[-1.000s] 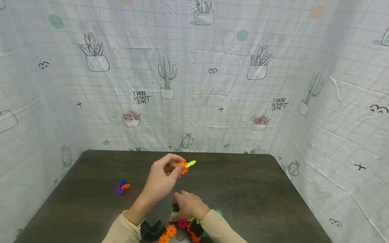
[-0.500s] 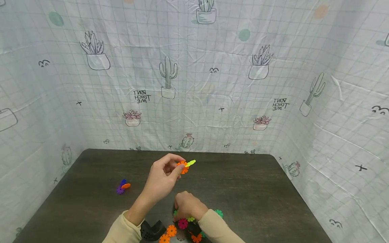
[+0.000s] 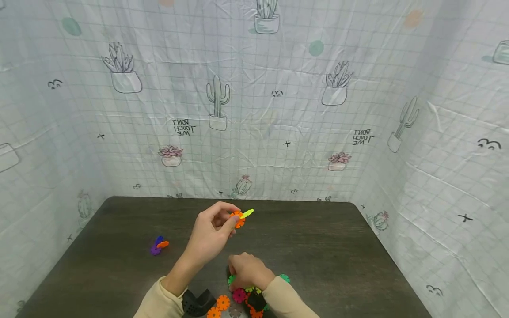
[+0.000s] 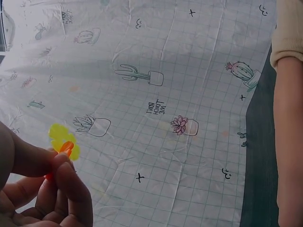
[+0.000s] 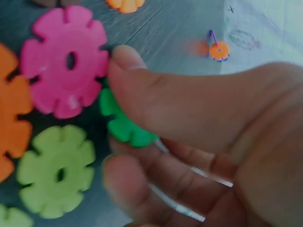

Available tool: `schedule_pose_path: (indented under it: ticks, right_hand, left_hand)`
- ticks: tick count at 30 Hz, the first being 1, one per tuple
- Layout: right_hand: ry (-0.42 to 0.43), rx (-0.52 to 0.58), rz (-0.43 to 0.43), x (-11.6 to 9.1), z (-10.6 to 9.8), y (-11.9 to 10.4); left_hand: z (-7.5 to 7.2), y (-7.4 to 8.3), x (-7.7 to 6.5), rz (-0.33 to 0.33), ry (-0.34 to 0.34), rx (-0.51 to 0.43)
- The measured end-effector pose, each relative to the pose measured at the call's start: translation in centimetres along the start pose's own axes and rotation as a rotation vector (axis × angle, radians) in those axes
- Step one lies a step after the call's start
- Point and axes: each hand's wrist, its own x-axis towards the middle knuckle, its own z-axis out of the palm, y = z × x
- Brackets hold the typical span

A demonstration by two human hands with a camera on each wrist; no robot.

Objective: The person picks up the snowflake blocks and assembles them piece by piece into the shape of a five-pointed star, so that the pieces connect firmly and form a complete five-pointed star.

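Observation:
My left hand (image 3: 212, 230) pinches an orange notched building disc (image 3: 239, 222) above the table, with a yellow disc (image 3: 248, 213) slotted onto it at an angle. The left wrist view shows the yellow disc (image 4: 59, 137) beyond the fingertips. Low over the loose pieces, my right hand (image 3: 250, 270) curls thumb and fingers about a green disc (image 5: 128, 124), partly covered by the thumb. The thumb tip lies beside a pink disc (image 5: 64, 61). A yellow-green disc (image 5: 57, 171) lies close to the fingers.
A joined purple, blue and orange piece (image 3: 158, 245) lies to the left on the dark table (image 3: 318, 247). Two orange discs (image 3: 223, 302) and a brown disc (image 3: 235, 312) are at the front edge of view. A patterned cloth (image 3: 254, 132) encloses the table.
My right fingers, more spread a second ago, have curled in around the green disc. The left hand keeps its joined discs in nearly the same place.

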Motion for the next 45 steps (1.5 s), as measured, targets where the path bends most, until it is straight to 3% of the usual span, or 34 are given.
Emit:
schedule_pose_path:
  ticks: [3,10,13,19,22,25,31,45]
  right_hand:
    - [0.039,0.07,-0.056,-0.4,0.0,1.1]
    - [0.236,0.277,-0.333,-2.0,-2.3,3.3]
    - [0.395,0.324,-0.401,-3.2,-4.0,3.3]
    - [0.828,0.367,-0.517,-5.7,-7.5,1.9]
    - [0.953,0.431,-0.601,-6.7,-8.7,1.3]
    - [0.997,0.477,-0.672,-7.6,-9.2,0.9]
    - [0.994,0.475,-0.73,-8.4,-9.2,0.4]
    - [1.157,0.224,-0.755,-8.6,-9.1,0.1]
  left_hand:
    - [0.0,0.0,0.0,0.0,-0.001,-0.003]
    - [0.0,0.3,0.1,0.007,0.001,-0.02]
    - [-0.1,0.5,0.1,0.003,0.004,-0.023]
    - [-0.1,0.7,0.1,-0.001,-0.003,-0.046]
    - [0.0,0.9,0.1,-0.001,0.002,-0.045]
    - [0.1,1.0,0.1,0.003,-0.004,-0.041]
    - [0.4,1.0,0.0,0.011,-0.017,-0.045]
    - [0.7,1.1,-0.3,0.026,-0.042,-0.044]
